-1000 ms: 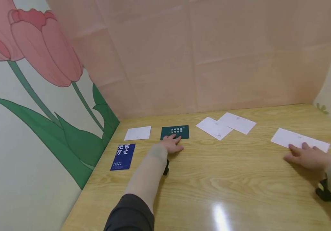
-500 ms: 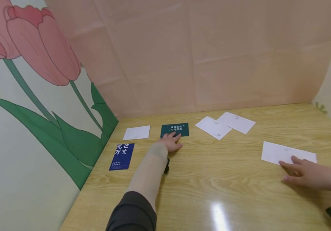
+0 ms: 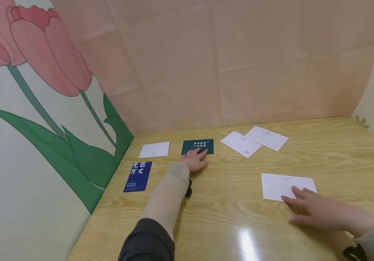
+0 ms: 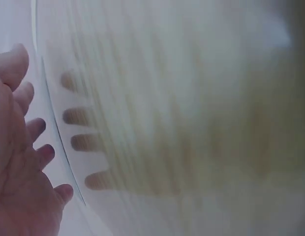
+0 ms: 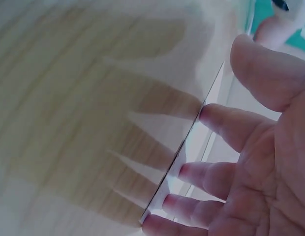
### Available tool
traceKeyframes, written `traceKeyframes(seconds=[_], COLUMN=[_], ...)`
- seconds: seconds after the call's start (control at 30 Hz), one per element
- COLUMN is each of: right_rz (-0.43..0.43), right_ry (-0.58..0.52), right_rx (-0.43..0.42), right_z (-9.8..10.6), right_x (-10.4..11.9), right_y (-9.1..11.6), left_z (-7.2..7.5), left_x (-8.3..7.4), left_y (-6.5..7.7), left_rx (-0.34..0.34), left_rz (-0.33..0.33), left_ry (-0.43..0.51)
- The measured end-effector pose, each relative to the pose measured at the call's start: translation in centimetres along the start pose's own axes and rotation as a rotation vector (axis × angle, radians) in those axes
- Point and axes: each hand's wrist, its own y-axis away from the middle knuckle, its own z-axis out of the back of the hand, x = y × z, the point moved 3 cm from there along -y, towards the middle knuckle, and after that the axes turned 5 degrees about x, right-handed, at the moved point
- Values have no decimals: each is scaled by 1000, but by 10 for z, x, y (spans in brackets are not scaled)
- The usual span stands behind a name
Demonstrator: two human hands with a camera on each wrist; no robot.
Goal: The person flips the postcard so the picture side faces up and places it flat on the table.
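In the head view my left hand [image 3: 196,160] rests with spread fingers on the near edge of a dark green card [image 3: 203,144] with white characters. The left wrist view shows that hand [image 4: 24,147] from the palm side, its fingers fairly straight. At the right, my right hand [image 3: 320,210] lays its fingertips on a white card [image 3: 276,185] that lies flat on the table; its thumb stays off the card. From below, in the right wrist view, the fingers [image 5: 211,177] meet the card's edge [image 5: 177,152] and do not curl round it.
A blue card [image 3: 138,177] with white characters and a white card [image 3: 155,149] lie at the left. Two overlapping white cards, one [image 3: 240,144] partly over or under the other [image 3: 267,137], lie at the back. A pinkish sheet [image 3: 239,72] hangs behind the wooden table [image 3: 219,217].
My right hand has slid the white card leftward and nearer across the table, turning it a little. My left hand has stayed on the green card, which has barely shifted.
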Motion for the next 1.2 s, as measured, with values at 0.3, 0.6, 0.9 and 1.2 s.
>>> traceKeyframes(seconds=[0.3, 0.6, 0.9, 1.2], right_rz=[36, 23, 8, 32], right_ry=[-13, -65, -102, -101], right_rx=[47, 129, 198, 183], right_z=[-1, 2, 5, 5], right_x=[41, 78, 107, 115], right_y=[-21, -49, -74, -88], left_z=[-3, -20, -28, -29], left_x=[-31, -75, -84, -78], left_y=[24, 50, 60, 58], left_rx=[-81, -39, -48, -2], left_rz=[-168, -144, -24, -15], left_ry=[70, 318, 253, 266])
